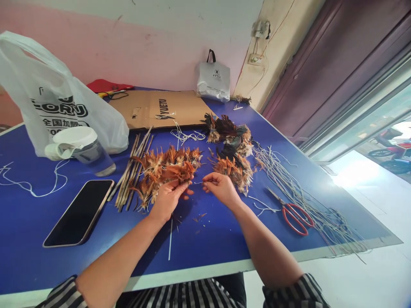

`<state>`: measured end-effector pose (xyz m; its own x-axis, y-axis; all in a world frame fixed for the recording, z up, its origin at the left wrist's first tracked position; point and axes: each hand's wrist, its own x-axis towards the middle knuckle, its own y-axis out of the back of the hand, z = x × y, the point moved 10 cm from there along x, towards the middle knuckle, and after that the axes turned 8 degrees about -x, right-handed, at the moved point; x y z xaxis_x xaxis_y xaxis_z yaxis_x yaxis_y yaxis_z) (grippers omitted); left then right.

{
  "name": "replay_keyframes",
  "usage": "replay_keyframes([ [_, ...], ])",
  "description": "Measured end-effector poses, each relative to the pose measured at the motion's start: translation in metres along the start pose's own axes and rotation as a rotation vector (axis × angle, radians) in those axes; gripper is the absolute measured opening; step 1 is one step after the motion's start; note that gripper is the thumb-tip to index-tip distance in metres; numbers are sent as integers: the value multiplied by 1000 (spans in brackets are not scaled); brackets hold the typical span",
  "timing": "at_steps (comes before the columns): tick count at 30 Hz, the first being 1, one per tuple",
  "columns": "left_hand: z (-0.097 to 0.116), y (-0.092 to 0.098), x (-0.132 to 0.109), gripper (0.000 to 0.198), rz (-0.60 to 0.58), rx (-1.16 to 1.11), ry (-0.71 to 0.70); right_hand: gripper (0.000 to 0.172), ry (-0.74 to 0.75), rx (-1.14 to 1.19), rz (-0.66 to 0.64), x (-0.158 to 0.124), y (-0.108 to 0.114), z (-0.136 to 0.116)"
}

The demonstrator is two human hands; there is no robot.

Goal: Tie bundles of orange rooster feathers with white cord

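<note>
My left hand (168,197) is closed around a bunch of orange-brown feathers (167,167) that fans out over the blue table (38,214). My right hand (221,185) pinches the end of a thin white string (198,182) stretched between the two hands. A thin white stick (170,239) runs from the bunch down toward me. A second heap of orange feathers (236,170) lies just beyond my right hand. Darker feathers (226,130) are piled farther back.
Bamboo sticks (131,173) lie left of the feathers, beside a black phone (79,212). Red-handled scissors (293,214) and several cut strings (289,171) lie at the right. At the back stand a white plastic bag (38,90), a lidded jar (86,149), flat cardboard (160,109) and a grey bag (213,81).
</note>
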<state>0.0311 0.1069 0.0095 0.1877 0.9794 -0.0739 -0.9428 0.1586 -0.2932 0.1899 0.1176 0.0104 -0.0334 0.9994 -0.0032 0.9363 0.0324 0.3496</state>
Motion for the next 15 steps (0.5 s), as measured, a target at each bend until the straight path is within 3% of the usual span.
replay_keyframes([
  [9, -19, -9, -1, 34, -121, -89, 238, 14, 291, -305, -25, -22, -12, -44],
  [15, -35, -9, -5, 18, -103, -139, 354, 14, 409, -401, 17, -28, -10, -58],
])
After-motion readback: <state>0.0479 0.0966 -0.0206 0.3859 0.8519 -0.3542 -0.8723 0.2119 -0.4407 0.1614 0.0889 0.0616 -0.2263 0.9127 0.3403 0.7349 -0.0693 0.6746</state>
